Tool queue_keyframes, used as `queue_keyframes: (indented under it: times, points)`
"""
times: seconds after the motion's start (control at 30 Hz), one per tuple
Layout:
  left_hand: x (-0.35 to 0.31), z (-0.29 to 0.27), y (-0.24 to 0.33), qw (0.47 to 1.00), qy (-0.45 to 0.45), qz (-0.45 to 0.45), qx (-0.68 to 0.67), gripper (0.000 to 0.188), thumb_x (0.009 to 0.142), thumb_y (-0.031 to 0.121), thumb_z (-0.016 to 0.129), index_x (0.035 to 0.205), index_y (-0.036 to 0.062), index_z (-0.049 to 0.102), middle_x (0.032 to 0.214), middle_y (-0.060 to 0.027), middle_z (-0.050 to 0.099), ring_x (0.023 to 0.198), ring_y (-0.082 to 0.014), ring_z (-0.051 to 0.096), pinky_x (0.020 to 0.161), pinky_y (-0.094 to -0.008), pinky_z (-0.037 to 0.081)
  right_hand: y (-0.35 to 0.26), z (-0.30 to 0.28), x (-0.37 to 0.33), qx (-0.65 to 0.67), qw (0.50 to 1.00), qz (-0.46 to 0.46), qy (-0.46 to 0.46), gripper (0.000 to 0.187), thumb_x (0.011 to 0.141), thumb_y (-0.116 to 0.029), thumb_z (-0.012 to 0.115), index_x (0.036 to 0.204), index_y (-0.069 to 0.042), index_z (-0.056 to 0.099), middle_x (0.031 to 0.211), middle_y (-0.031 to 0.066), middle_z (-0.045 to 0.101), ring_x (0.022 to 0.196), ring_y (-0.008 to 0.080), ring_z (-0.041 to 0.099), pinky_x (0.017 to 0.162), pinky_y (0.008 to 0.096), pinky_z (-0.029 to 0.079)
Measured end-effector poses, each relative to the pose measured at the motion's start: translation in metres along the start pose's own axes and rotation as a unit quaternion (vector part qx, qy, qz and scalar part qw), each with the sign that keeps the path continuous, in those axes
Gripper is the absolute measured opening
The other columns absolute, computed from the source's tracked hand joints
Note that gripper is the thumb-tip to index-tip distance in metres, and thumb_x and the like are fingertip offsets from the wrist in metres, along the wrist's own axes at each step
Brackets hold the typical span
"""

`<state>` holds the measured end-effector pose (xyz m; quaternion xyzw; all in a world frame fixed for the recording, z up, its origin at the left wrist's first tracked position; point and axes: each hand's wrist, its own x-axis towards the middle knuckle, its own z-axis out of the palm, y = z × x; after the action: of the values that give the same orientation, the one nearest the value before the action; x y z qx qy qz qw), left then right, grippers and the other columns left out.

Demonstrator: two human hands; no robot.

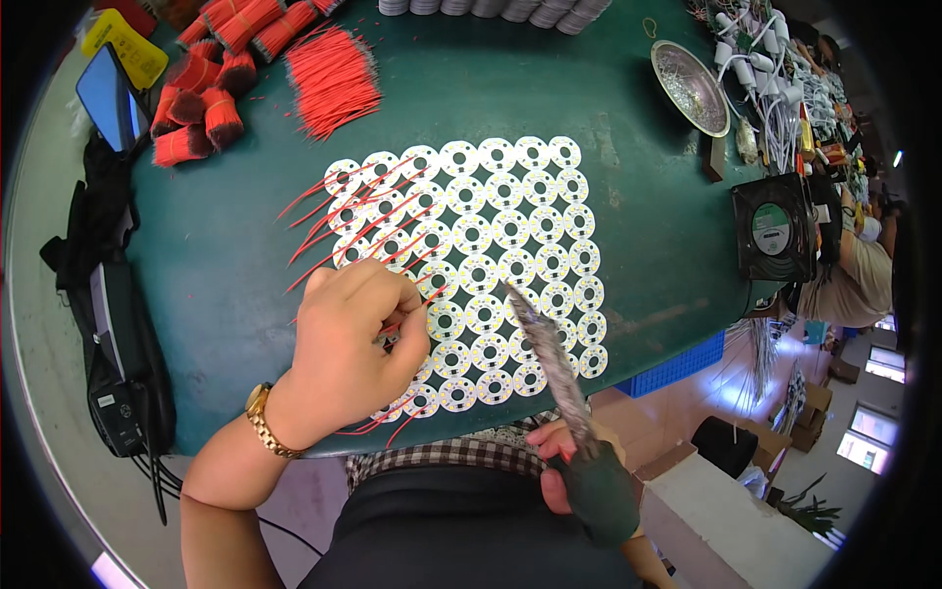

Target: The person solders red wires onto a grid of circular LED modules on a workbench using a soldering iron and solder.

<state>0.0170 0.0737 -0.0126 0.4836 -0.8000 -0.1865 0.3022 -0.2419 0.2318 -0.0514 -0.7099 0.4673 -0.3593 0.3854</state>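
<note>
Rows of white ring-shaped LED circuit boards (471, 236) lie edge to edge on the green table. Short red wires (312, 232) rest across the boards of the left columns. Over the lower left of these rows, my left hand (345, 339) is closed in a pinch on red wire, one end showing past its fingertips. Its palm hides several boards. Nearer my body, my right hand (555, 440) grips a soldering iron (555, 371) by its dark handle. The iron's tip points up and left above the middle boards; whether it touches one I cannot tell.
Red wire bundles (201, 113) and a loose wire pile (332, 80) lie at the far left, near a phone (111, 96). Grey stacked discs (496, 8) stand at the back. A metal bowl (690, 88) and a black fan (773, 229) are rightward. Another person's arm (852, 285) shows beyond.
</note>
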Motion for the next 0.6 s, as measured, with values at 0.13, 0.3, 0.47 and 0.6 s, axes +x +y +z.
queue_keyframes:
  times: [0.13,0.3,0.47,0.6]
  points:
    - [-0.004,-0.008,-0.001,0.998,-0.062,-0.002,-0.022,0.017,0.071,-0.002,0.071,0.074,0.0095,0.059,0.065,0.0001,0.054,0.054,-0.0165,0.05,0.062,-0.0332,0.034,-0.02,-0.009,0.014,0.01,0.985,0.159,-0.062,0.021,0.091,-0.01,0.062,0.108,-0.003,0.053,0.094,0.0095,0.059,0.087,0.0243,0.067,0.077,0.0355,0.055]
    - [-0.003,-0.008,0.0,0.997,-0.081,0.011,0.011,0.018,0.069,-0.002,0.071,0.074,0.0098,0.058,0.064,0.0001,0.053,0.056,-0.0181,0.052,0.062,-0.0341,0.033,-0.015,-0.016,-0.001,-0.035,0.96,0.227,-0.157,0.017,0.089,-0.003,0.059,0.107,-0.003,0.057,0.092,0.0072,0.06,0.081,0.0189,0.063,0.072,0.0314,0.053]
    - [-0.003,-0.006,-0.002,0.996,-0.082,0.019,0.012,0.018,0.066,-0.003,0.068,0.072,0.01,0.057,0.063,0.0001,0.053,0.055,-0.0177,0.052,0.062,-0.0341,0.032,-0.02,-0.006,0.003,-0.063,0.976,0.191,-0.083,0.015,0.082,0.002,0.063,0.096,-0.005,0.065,0.086,0.0057,0.067,0.074,0.0145,0.063,0.066,0.0284,0.052]
    - [-0.002,-0.006,-0.002,0.996,-0.084,0.018,0.014,0.018,0.065,-0.003,0.067,0.072,0.0101,0.057,0.063,0.0,0.052,0.055,-0.0176,0.052,0.061,-0.034,0.032,-0.013,-0.004,0.011,-0.088,0.988,0.119,-0.035,0.019,0.076,-0.004,0.07,0.095,-0.008,0.069,0.077,0.0039,0.071,0.067,0.0147,0.069,0.061,0.0274,0.054]
